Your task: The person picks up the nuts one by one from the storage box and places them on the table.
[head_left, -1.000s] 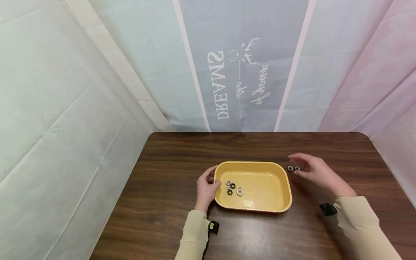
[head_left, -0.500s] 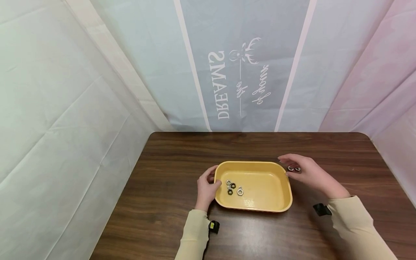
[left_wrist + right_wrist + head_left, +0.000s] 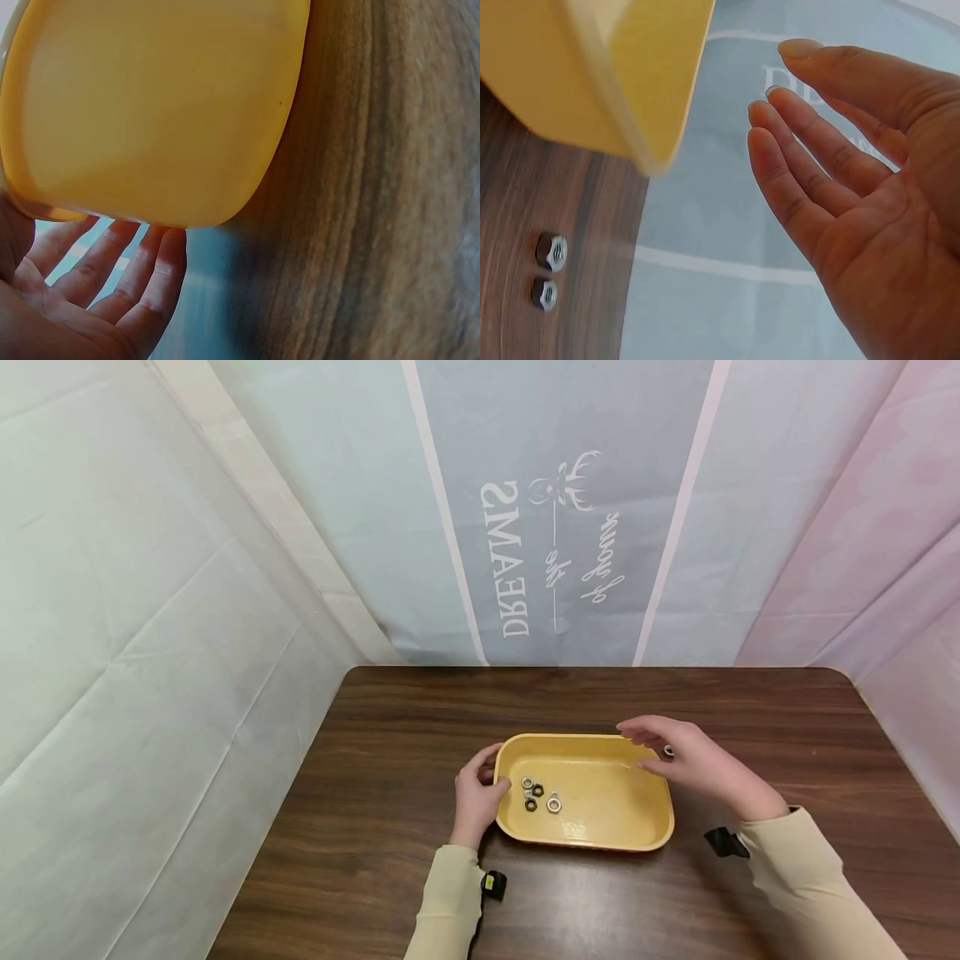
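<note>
Wood-grain table (image 3: 600, 910), yellow tray (image 3: 607, 797) — pale sheeting (image 3: 150, 577), white lettering (image 3: 506, 560)

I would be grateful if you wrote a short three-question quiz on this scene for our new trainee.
1. Which hand grips the yellow tray?

2. In the right wrist view, how many nuts lie on the wooden table?
A) one
B) two
C) five

3. True or false: the right hand holds nothing.

Key:
1. The left hand, its thumb over the rim.
2. B
3. True; the right wrist view shows its palm and fingers open.
</note>
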A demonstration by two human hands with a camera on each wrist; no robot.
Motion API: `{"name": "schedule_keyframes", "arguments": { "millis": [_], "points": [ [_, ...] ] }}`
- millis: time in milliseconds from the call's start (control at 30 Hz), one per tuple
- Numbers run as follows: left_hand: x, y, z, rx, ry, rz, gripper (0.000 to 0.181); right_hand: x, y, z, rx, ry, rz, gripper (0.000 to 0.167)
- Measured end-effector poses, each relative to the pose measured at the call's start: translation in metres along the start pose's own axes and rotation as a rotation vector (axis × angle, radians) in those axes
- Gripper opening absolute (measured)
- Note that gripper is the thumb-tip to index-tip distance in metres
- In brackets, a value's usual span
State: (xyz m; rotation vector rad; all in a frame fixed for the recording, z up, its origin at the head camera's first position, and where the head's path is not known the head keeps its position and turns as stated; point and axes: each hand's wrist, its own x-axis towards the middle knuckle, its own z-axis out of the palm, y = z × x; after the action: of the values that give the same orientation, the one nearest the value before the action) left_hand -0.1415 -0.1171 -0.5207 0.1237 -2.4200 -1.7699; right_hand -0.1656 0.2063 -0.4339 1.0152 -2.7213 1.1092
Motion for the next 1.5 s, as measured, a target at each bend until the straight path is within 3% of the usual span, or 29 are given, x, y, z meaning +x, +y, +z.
{"name": "schedule_keyframes", "arguments": {
  "millis": [500,1100,1500],
  "points": [
    [0.000,-0.002,0.000,-0.007,0.000,0.010,0.055,0.019,-0.012,0.024,0.058,-0.079,-0.056,0.051],
    [0.000,0.000,0.000,-0.017,0.006,0.005,0.055,0.048,-0.032,0.030,0.068,-0.160,-0.073,0.047],
    [0.001,-0.003,0.001,-0.022,-0.003,0.018,0.055,0.068,-0.028,0.051,0.117,-0.244,-0.124,0.044]
  ]
}}
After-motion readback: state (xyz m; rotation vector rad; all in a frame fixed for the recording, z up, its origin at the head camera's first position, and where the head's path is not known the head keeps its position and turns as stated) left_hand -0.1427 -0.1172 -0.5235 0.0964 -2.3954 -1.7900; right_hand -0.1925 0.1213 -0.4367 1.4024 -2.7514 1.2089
